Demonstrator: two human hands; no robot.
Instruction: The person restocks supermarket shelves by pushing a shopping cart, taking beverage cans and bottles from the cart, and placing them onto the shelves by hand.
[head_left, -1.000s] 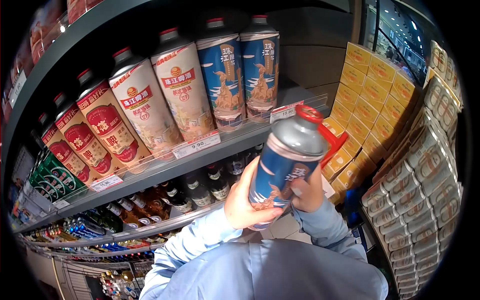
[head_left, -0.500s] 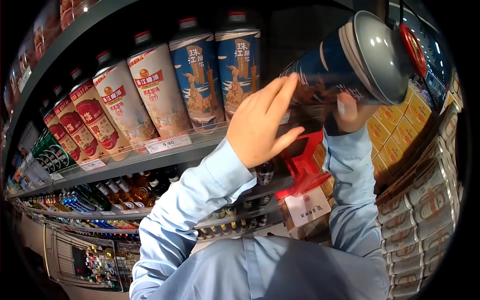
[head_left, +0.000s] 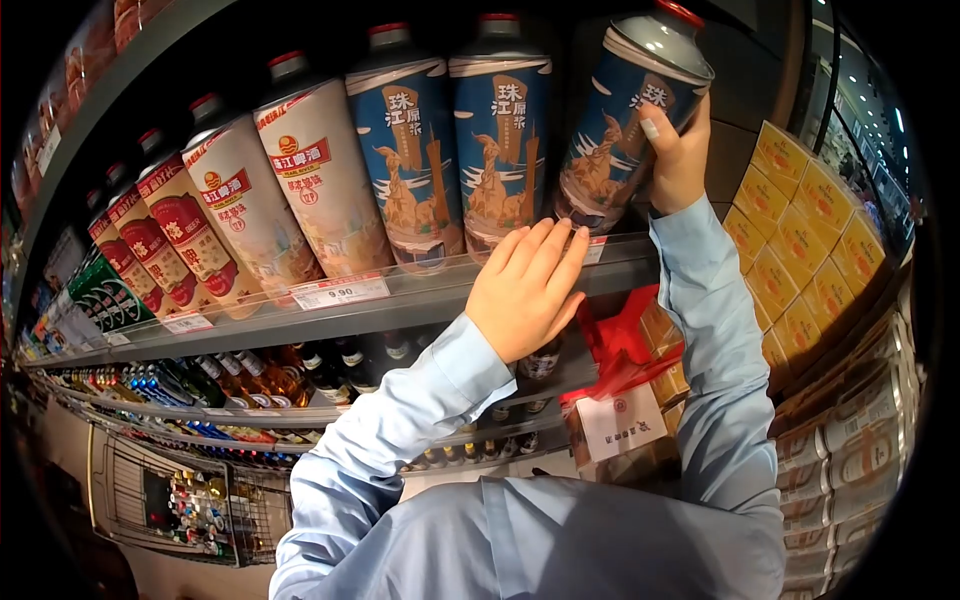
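My right hand (head_left: 682,150) grips a large blue beer can (head_left: 610,150) from its right side, thumb across the front. The can has a grey shoulder and a red cap, and leans with its top to the right at the right end of the shelf. My left hand (head_left: 530,285) is open, its fingers stretched out just in front of the shelf edge, fingertips close to the can's base; I cannot tell whether they touch it. Two matching blue cans (head_left: 405,165) (head_left: 500,150) stand upright to the left.
White beer cans (head_left: 320,180) and red-and-tan cans (head_left: 190,235) continue leftward on the shelf (head_left: 430,300), behind price tags (head_left: 340,291). Bottles (head_left: 250,385) fill lower shelves. Yellow boxes (head_left: 800,230), a red gift bag (head_left: 625,350) and a wire cart (head_left: 180,500) are around.
The blue can has swung from a strong tilt over to the right to nearly upright at the shelf, with my right hand on it. My left hand has moved slightly down.
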